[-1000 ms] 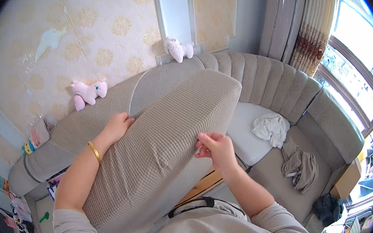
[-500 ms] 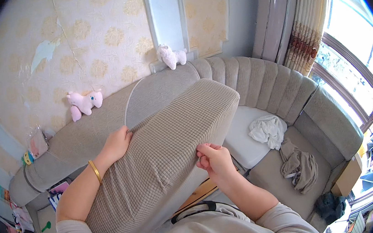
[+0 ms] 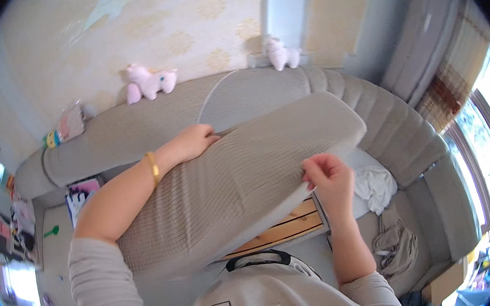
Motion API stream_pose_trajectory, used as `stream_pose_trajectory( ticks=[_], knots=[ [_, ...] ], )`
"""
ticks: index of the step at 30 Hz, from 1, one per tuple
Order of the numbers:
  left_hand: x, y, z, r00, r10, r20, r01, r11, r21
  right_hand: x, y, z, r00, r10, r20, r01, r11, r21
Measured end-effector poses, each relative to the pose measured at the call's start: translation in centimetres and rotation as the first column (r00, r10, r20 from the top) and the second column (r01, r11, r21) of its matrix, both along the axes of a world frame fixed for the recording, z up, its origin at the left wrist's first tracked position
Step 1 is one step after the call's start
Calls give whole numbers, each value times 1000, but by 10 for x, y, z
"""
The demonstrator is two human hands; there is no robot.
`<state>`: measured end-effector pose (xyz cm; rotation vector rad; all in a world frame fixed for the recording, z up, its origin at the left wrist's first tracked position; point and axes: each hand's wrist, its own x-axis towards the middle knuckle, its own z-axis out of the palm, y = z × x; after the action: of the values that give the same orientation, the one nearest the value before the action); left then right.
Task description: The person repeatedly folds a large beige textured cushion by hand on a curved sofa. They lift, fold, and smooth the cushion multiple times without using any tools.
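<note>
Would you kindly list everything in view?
Covered cushion: one, beige, centre
Sofa: one, taupe, behind the cushion
Plush toys: two, pink and white, on the sofa
Crumpled cloths: two, white and beige, at right
Wooden surface: one, light brown, below the cushion
Curtain: one, brownish, upper right
Cardboard box: one, brown, lower right
Small object: one, green, far left
Clutter: uncountable, mixed, edges
Left hand: one, gold bracelet, cushion's far edge
Right hand: one, cushion's near edge
Sleeves: two, beige, bottom

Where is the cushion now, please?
In the head view, the cushion is at the centre, between the left hand at its far edge and the right hand at its near edge, in front of the sofa backrest.
</note>
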<state>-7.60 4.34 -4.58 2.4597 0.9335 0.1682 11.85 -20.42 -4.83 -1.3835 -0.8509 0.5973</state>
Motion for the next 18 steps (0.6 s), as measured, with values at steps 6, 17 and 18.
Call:
stream_pose_trajectory(
  ticks=[6,17,18],
  knots=[
    [-13,5,-6,997,-25,-67,8,970,-244,-20,66,46,564,299,770,-412,910,-51],
    [-76,-11,35,978,163,-132,-84,880,468,-61,181,50,-8,808,589,-285,563,-776],
    [-86,-24,43,986,158,-53,-117,885,451,-58,185,51,-11,816,577,-291,550,-783]
  ],
)
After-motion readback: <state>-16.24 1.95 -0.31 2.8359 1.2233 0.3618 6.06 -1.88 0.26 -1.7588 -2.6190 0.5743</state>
